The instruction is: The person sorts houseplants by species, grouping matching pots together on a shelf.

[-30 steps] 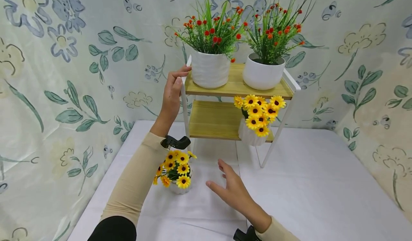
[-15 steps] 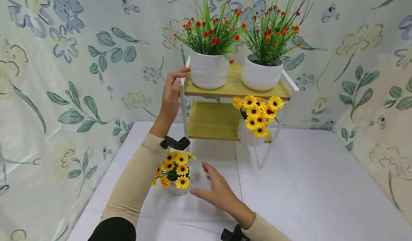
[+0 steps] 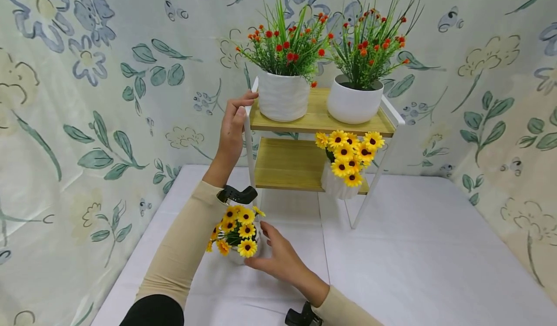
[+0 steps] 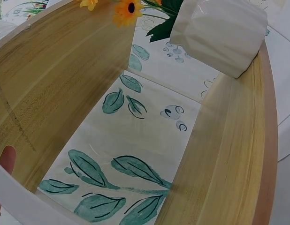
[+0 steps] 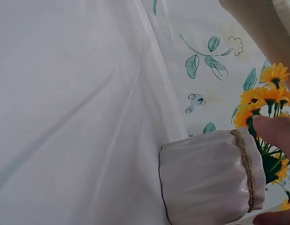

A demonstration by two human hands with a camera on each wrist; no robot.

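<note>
Right hand (image 3: 280, 258) curls around a sunflower pot (image 3: 238, 234) standing on the counter (image 3: 435, 268), apparently grasping; left hand (image 3: 232, 127) grips the shelf (image 3: 319, 118), whose lower left spot waits unfilled.

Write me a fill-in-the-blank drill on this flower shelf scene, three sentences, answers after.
1. The left hand grips the white frame of the two-tier shelf at its ____ tier.
2. The right hand closes on the white pot of ____ flowers standing on the table.
3. The top tier carries ____ white pots with red-flowered plants.

Missing words: top; yellow; two
</note>
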